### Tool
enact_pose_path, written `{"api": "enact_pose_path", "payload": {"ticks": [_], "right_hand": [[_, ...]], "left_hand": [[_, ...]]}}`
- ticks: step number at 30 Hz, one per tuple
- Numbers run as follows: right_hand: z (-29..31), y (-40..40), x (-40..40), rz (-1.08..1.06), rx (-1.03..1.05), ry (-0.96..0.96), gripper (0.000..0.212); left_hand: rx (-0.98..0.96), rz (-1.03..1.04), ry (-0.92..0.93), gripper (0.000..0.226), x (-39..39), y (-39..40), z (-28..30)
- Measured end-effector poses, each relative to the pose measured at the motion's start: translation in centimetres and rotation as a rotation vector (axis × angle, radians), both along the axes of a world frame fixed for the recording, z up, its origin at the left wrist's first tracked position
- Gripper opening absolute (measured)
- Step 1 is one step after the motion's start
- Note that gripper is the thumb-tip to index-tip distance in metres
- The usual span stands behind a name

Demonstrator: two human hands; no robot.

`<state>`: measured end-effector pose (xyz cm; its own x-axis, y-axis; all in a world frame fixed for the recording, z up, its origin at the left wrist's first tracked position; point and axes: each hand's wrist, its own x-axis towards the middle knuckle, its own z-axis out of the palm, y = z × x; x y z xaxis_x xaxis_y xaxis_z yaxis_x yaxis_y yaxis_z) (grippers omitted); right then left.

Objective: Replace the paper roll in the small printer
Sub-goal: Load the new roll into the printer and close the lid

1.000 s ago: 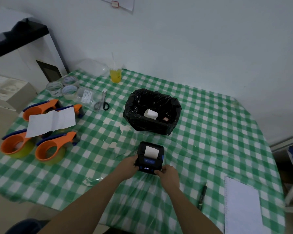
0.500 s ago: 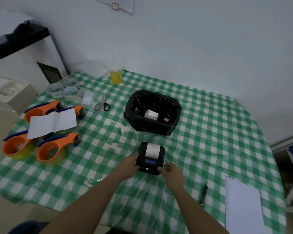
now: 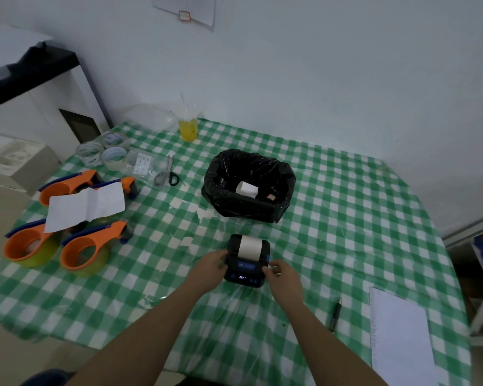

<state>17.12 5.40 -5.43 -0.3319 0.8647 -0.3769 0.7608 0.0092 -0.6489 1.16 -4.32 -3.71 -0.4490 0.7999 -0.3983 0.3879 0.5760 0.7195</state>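
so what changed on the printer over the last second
More white paper now shows on top of the printer; it fed out or the lid closed over it, I cannot tell which. The right hand slid from the front corner to the right side by the blue tab. The left hand kept its grip; the bin stayed put.

- My left hand [image 3: 208,269] is bare: I wear no glove and no ring that I can see.
- My right hand [image 3: 285,279] is bare too.
- Both my forearms are uncovered up to the lower edge of the view; no sleeve shows.
- A dark blue cloth [image 3: 43,378] appears at the bottom left; I cannot tell what it is.
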Motion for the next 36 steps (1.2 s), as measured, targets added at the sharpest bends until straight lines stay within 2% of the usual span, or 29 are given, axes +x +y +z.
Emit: {"api": "enact_pose_path", "payload": {"ticks": [17,36], "right_hand": [[-0.05,0.43,-0.37,-0.004,0.013,0.082,0.025],[0.30,0.77,-0.45,-0.025,-0.003,0.148,0.020]], "left_hand": [[0.008,0.075,-0.013,0.035,-0.31,-0.26,0.81],[0.025,0.055,0.026,0.032,-0.61,0.36,0.48]]}}
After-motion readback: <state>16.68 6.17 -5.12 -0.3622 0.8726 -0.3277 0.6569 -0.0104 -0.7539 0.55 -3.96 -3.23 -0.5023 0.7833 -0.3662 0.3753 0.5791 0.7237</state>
